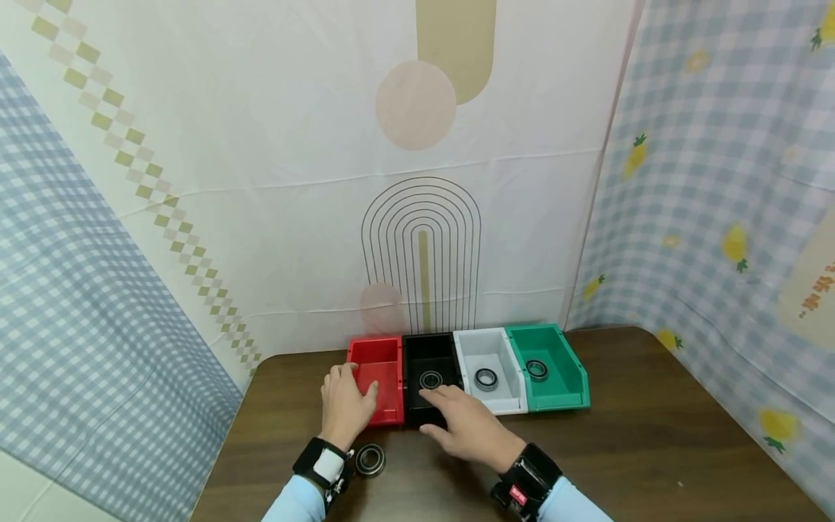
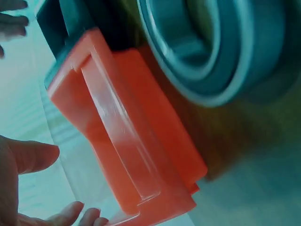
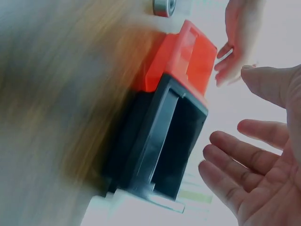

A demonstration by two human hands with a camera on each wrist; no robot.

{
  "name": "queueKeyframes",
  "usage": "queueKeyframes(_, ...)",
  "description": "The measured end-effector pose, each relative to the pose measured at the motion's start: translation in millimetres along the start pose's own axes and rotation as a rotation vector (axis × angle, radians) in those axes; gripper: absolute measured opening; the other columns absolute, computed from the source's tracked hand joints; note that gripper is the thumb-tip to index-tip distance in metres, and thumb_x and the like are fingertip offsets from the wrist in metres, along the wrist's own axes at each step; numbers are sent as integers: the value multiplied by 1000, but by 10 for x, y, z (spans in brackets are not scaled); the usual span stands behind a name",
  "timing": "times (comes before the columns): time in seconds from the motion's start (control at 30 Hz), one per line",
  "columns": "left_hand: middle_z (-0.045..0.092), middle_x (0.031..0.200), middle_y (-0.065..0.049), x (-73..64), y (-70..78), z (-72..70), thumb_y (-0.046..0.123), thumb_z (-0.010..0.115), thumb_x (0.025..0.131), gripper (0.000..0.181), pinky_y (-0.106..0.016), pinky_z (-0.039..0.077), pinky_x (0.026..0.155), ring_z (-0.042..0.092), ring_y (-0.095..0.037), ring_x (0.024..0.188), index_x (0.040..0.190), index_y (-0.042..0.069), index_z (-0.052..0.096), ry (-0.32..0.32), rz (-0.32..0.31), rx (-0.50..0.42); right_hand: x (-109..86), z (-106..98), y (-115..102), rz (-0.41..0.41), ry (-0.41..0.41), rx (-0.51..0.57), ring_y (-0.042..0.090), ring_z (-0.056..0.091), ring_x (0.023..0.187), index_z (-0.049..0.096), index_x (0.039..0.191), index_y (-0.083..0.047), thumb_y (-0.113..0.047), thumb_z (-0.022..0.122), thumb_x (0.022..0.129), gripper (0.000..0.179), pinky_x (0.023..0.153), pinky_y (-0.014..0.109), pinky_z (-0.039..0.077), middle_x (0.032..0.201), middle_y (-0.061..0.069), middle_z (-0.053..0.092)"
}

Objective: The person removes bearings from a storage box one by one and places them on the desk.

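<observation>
Above the left side of the red bin (image 1: 386, 388) is my left hand (image 1: 344, 406), its fingers spread and nothing in it. In the left wrist view its fingertips come near the bin's edge; whether they touch it I cannot tell. My right hand (image 1: 471, 428) reaches over the front of the black bin (image 1: 425, 349) with fingers extended, holding nothing. A ball bearing (image 1: 430, 380) lies inside that black bin, just beyond the right fingertips. Another bearing (image 1: 370, 460) rests on the table beside my left wrist, and looms large in the left wrist view.
To the right stand a white bin (image 1: 479, 344) and a green bin (image 1: 566, 362), side by side with the others. The white one holds a bearing (image 1: 485, 378), the green one another bearing (image 1: 537, 370). A cloth-covered wall (image 1: 300, 217) rises behind the wooden table (image 1: 626, 449).
</observation>
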State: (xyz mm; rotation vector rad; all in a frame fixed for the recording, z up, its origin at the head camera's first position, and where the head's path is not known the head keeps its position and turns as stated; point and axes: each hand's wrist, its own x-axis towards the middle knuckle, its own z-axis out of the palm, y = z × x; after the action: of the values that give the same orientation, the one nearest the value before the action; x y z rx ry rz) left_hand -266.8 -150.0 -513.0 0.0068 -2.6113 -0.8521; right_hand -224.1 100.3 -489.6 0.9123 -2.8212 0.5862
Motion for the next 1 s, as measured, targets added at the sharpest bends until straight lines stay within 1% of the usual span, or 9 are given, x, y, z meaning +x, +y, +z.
queueKeyframes(0.1, 63, 129, -23, -133, 34, -33, 22, 78, 94, 49, -54, 45, 104, 56, -37, 117, 133, -4, 63, -18, 40, -32, -85, -15, 60, 10, 13, 7, 19, 68, 121, 60, 150, -11, -39, 73, 101, 58, 101, 43, 59, 135, 5, 71)
queueKeyframes(0.2, 64, 129, -19, -263, 71, -66, 21, 79, 94, 44, -53, 47, 102, 58, -35, 118, 130, -1, 65, -31, 89, -48, -165, -22, 107, 32, 22, 7, 19, 68, 121, 61, 149, -10, -39, 74, 101, 58, 100, 43, 59, 134, 4, 71)
queueKeyframes(0.27, 66, 128, -16, -340, 100, -88, 22, 80, 94, 43, -52, 49, 101, 58, -33, 119, 128, 1, 67, -57, 105, -58, -210, -24, 130, 48, 25, 6, 21, 68, 123, 62, 148, -9, -38, 74, 100, 57, 101, 45, 59, 134, 5, 71)
queueKeyframes(0.43, 68, 127, -11, -476, 163, -110, 26, 81, 94, 43, -46, 55, 94, 59, -26, 119, 129, 4, 68, -151, 71, -95, -265, -25, 153, 77, 26, 9, 23, 67, 125, 65, 145, -8, -38, 75, 99, 55, 103, 47, 58, 135, 7, 71)
queueKeyframes(0.53, 69, 125, -9, -509, 195, -107, 26, 81, 94, 42, -44, 56, 91, 60, -24, 117, 128, 5, 70, -170, 58, -111, -269, -6, 162, 81, 29, 9, 23, 67, 125, 66, 143, -8, -38, 75, 99, 54, 103, 47, 58, 134, 7, 71)
queueKeyframes(0.77, 70, 122, -7, -521, 209, -87, 26, 81, 94, 37, -42, 55, 88, 61, -22, 112, 124, 7, 71, -170, 76, -106, -268, 29, 170, 78, 25, 7, 24, 67, 126, 67, 143, -8, -40, 75, 100, 54, 105, 47, 57, 135, 6, 71)
queueKeyframes(0.8, 70, 122, -7, -519, 216, -85, 26, 81, 94, 37, -41, 55, 88, 60, -21, 111, 124, 7, 71, -173, 71, -107, -268, 29, 172, 78, 24, 9, 24, 68, 126, 67, 143, -8, -39, 75, 100, 54, 105, 47, 57, 135, 6, 71)
queueKeyframes(0.93, 70, 123, -9, -513, 238, -69, 25, 81, 94, 38, -41, 55, 87, 60, -23, 111, 126, 6, 71, -198, 63, -117, -260, 27, 185, 77, 26, 2, 23, 68, 124, 67, 142, -8, -37, 75, 100, 52, 104, 46, 58, 134, 6, 71)
queueKeyframes(1.0, 69, 124, -10, -512, 250, -63, 26, 80, 95, 40, -43, 56, 89, 60, -23, 112, 128, 6, 70, -219, 48, -123, -257, 20, 193, 76, 31, 2, 22, 68, 124, 67, 142, -8, -36, 76, 99, 52, 103, 46, 58, 133, 6, 71)
